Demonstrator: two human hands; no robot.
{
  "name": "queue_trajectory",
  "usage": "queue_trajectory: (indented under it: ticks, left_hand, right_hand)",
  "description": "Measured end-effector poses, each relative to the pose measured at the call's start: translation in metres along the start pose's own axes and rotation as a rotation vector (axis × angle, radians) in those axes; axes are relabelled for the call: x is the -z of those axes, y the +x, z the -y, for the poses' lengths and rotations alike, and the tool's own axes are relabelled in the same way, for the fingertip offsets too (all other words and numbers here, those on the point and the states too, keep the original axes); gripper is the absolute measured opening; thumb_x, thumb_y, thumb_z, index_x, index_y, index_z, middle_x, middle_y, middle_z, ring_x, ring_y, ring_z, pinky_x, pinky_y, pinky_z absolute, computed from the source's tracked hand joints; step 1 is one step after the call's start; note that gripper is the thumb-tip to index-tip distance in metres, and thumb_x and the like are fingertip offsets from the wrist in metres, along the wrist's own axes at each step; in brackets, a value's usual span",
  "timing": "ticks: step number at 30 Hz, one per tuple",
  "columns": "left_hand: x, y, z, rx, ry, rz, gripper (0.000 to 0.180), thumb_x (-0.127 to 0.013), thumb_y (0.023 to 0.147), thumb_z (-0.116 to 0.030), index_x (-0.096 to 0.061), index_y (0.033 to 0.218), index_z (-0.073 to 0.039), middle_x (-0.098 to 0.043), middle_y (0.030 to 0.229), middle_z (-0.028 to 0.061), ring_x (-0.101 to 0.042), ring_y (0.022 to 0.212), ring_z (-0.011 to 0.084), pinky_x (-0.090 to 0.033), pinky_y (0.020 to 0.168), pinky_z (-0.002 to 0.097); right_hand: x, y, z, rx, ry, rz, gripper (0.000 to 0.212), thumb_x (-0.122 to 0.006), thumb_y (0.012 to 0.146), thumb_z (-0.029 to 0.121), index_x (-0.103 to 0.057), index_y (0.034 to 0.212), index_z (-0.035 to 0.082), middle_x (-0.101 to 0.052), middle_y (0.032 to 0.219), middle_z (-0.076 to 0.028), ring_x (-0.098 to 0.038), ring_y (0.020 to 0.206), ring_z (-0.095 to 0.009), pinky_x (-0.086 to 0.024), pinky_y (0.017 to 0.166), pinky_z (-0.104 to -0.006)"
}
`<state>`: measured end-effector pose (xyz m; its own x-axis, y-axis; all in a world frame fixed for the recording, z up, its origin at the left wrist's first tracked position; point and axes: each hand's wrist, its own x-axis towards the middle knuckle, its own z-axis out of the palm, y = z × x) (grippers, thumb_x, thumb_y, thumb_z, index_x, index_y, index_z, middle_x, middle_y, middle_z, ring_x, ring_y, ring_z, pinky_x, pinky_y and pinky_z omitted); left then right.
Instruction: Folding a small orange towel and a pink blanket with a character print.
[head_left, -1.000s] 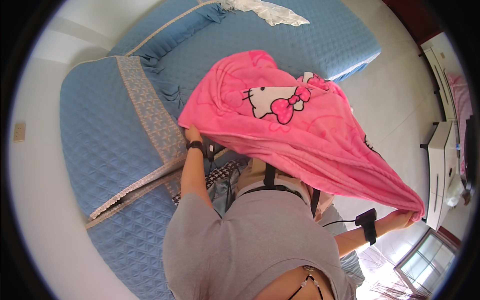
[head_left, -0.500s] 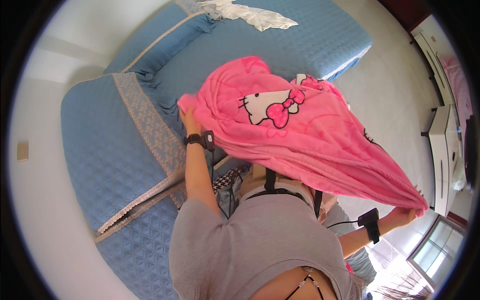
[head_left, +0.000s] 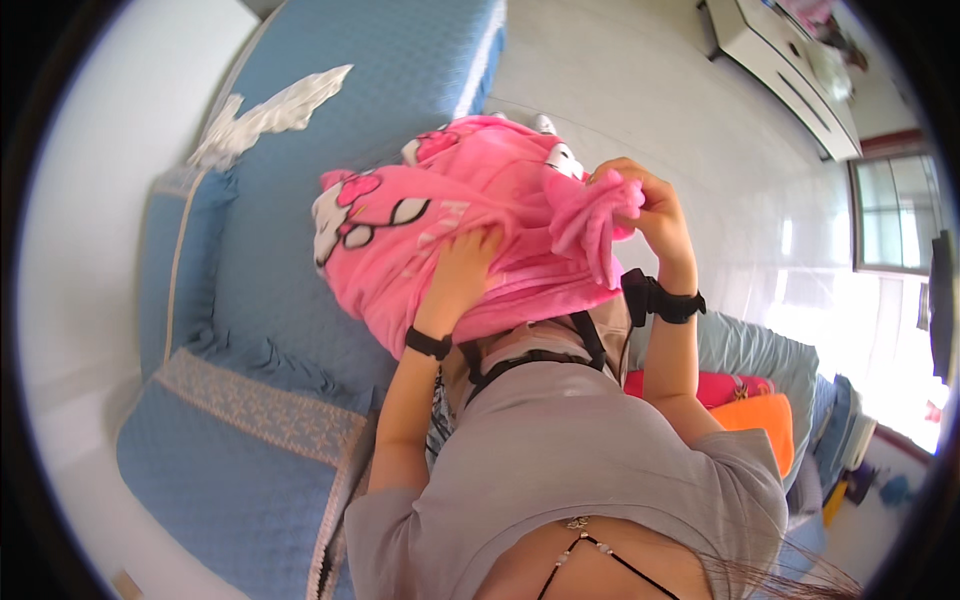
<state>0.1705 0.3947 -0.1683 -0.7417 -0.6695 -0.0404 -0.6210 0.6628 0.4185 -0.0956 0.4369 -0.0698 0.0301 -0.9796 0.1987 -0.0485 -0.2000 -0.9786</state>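
Fleecy cloth blanket (head_left: 520, 195) (matt, soft-looking), quilted cloth sofa cover (head_left: 230, 470), smooth glossy floor (head_left: 620, 90)

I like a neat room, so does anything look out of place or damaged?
The white cloth looks slightly out of place, lying crumpled on the smoother blue quilted cover. The pink blanket is bunched too, but the right hand grips it, so that seems natural. No obvious damage shows.

Tan trousers (head_left: 612, 332) — mostly hidden behind the pink blanket (head_left: 395, 225).
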Motion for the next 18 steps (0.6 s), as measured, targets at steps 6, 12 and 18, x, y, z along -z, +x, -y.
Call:
queue_trajectory:
  ticks: [6, 12, 18]
  left_hand:
    - [-0.005, 0.0, 0.014, -0.179, -0.166, -0.264, 0.041, -0.061, 0.075, -0.022, -0.052, 0.112, -0.007, -0.051, 0.112, 0.0148, -0.049, 0.101, 0.0337, -0.039, 0.086, 0.0403]
    - [0.003, 0.01, 0.025, 0.104, -0.129, -0.449, 0.035, -0.06, 0.075, -0.019, -0.054, 0.106, -0.005, -0.055, 0.098, 0.0158, -0.051, 0.096, 0.0325, -0.041, 0.081, 0.0389]
    - [-0.011, 0.026, 0.06, 0.192, 0.181, -0.442, 0.02, -0.057, 0.078, -0.017, -0.054, 0.095, -0.006, -0.056, 0.091, 0.0137, -0.053, 0.088, 0.0329, -0.043, 0.071, 0.0404]
  right_hand:
    - [0.037, -0.047, -0.007, -0.13, 0.13, -0.291, 0.033, -0.052, 0.066, -0.01, -0.057, 0.098, -0.003, -0.055, 0.092, -0.001, -0.052, 0.079, -0.008, -0.042, 0.065, -0.0212]
    - [0.037, -0.068, -0.019, -0.175, 0.257, -0.356, 0.032, -0.051, 0.067, -0.011, -0.057, 0.098, -0.004, -0.055, 0.09, -0.001, -0.049, 0.071, -0.007, -0.039, 0.057, -0.0192]
    - [0.025, -0.049, -0.007, -0.115, 0.164, -0.233, 0.032, -0.051, 0.068, -0.011, -0.058, 0.098, -0.002, -0.054, 0.092, 0.0, -0.048, 0.075, -0.006, -0.038, 0.055, -0.0187]
